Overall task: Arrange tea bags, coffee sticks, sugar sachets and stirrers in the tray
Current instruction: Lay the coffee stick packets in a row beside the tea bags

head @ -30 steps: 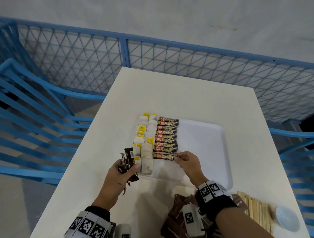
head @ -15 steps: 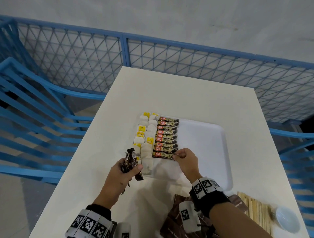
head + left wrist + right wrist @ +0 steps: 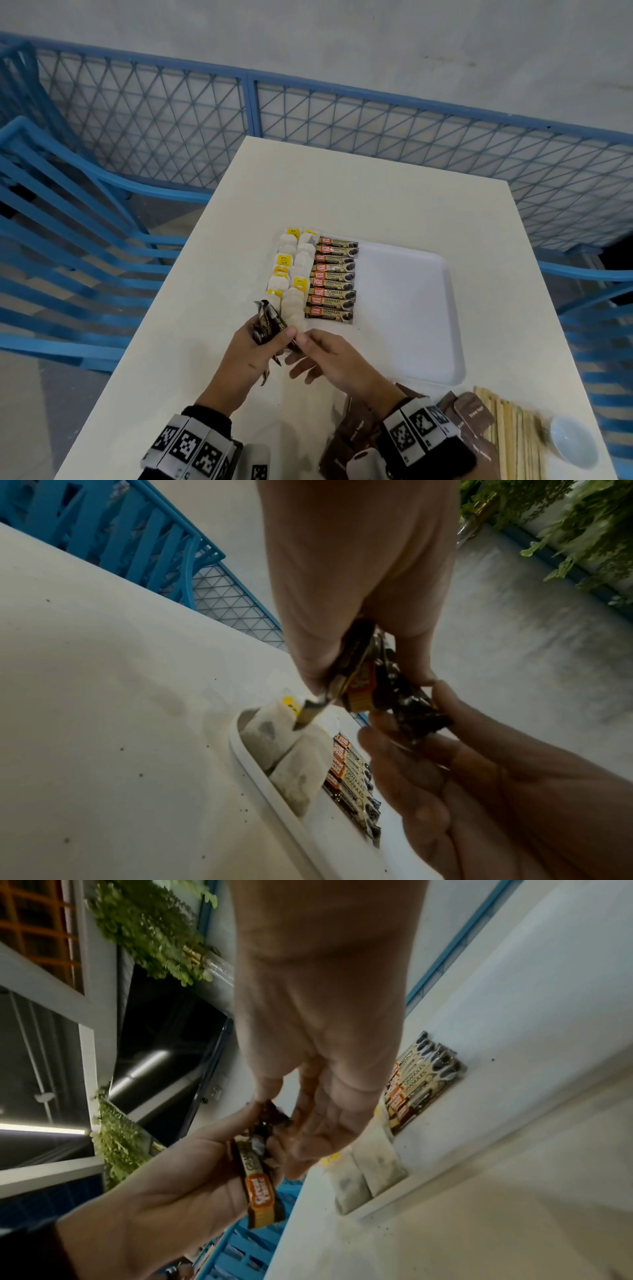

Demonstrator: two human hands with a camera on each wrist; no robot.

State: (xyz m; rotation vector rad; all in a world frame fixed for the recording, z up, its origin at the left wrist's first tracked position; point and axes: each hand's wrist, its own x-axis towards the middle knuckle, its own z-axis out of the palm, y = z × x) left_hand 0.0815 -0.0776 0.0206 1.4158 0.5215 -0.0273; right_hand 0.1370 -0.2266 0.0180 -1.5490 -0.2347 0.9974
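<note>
The white tray lies on the table, with tea bags along its left side and a row of coffee sticks beside them. My left hand grips a bundle of coffee sticks just in front of the tray's near left corner. My right hand has come up against that bundle and pinches the end of one stick with thumb and forefinger. The wrist views show the bundle between both hands, above the tea bags.
Brown sugar sachets lie at the table's near edge under my right wrist, with more sachets to the right. Wooden stirrers and a small white bowl sit at the near right. Blue railings surround the table.
My right hand has left the last coffee stick laid in the tray's row and moved back left to the bundle in my left hand. The left hand has barely moved.
</note>
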